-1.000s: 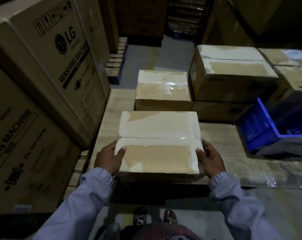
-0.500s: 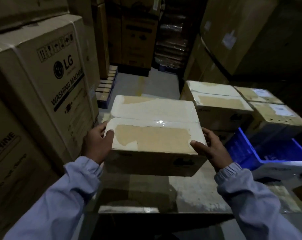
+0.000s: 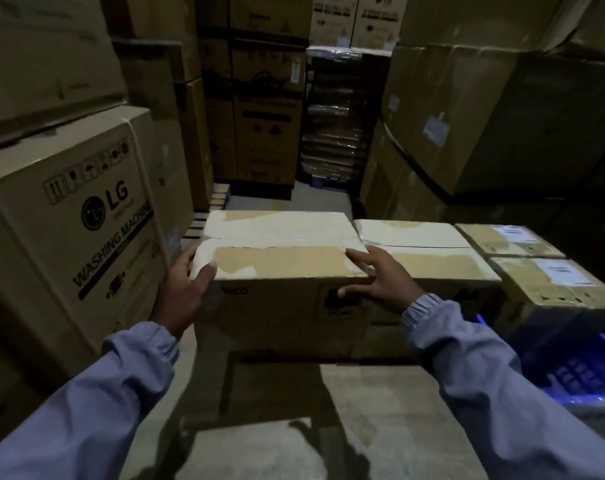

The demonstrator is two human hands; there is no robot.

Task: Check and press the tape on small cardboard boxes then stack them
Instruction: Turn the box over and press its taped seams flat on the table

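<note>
A small cardboard box with broad whitish tape over its top seam is level in front of me, its top about even with the taped box to its right. My left hand grips its near left corner, thumb on the top. At the near right corner my right hand lies with straight, spread fingers on the top edge and the thumb against the front face. What the box stands on is lost in shadow.
Tall LG washing machine cartons wall the left side. Two labelled small boxes sit at the right above a blue crate. Large cartons stand behind. A plastic-covered pallet surface lies below my arms.
I lifted the box off the pallet's near edge and carried it forward and up beside the right-hand stack. My right hand's fingers have straightened on its corner.
</note>
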